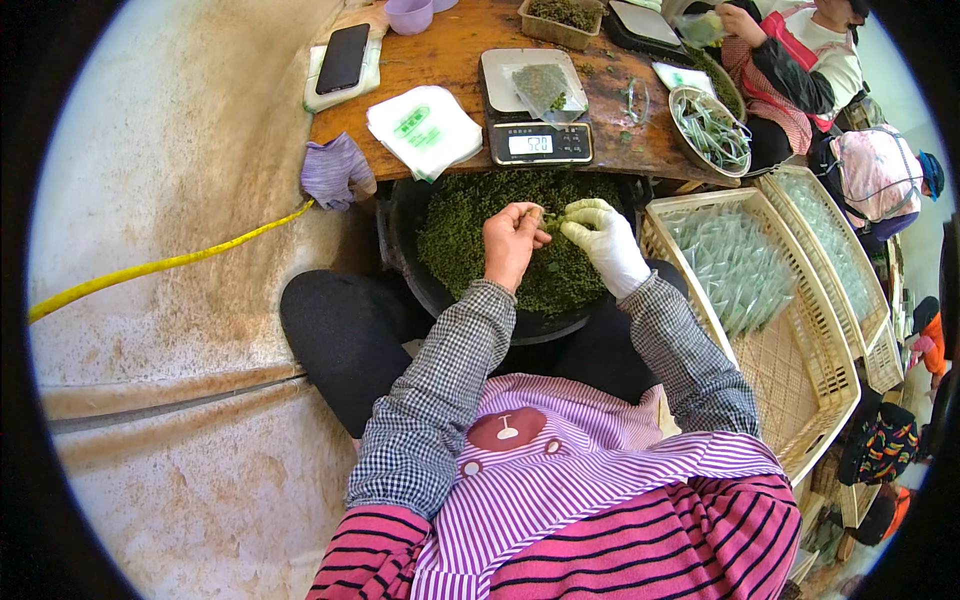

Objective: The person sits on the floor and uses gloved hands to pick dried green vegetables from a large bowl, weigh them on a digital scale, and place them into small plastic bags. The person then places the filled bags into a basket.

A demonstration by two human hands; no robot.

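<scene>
My bare left hand (516,238) and my right hand (602,240), in a whitish glove, meet above a black tub (517,330) full of small green peppercorn-like berries (465,240). A small green sprig (551,222) is pinched between the fingertips of both hands. Beyond the tub, a digital scale (541,142) on the wooden table carries a clear plastic bag of green berries (541,84); its display is lit. A stack of printed plastic bags (425,133) lies left of the scale.
A phone (343,59), a purple glove (334,171) and a yellow hose (172,261) are at the left. Plastic crates (821,337) with filled clear bags (731,262) stand at the right. A basket of ties (709,131) sits at the table's right edge; a co-worker (795,67) sits beyond.
</scene>
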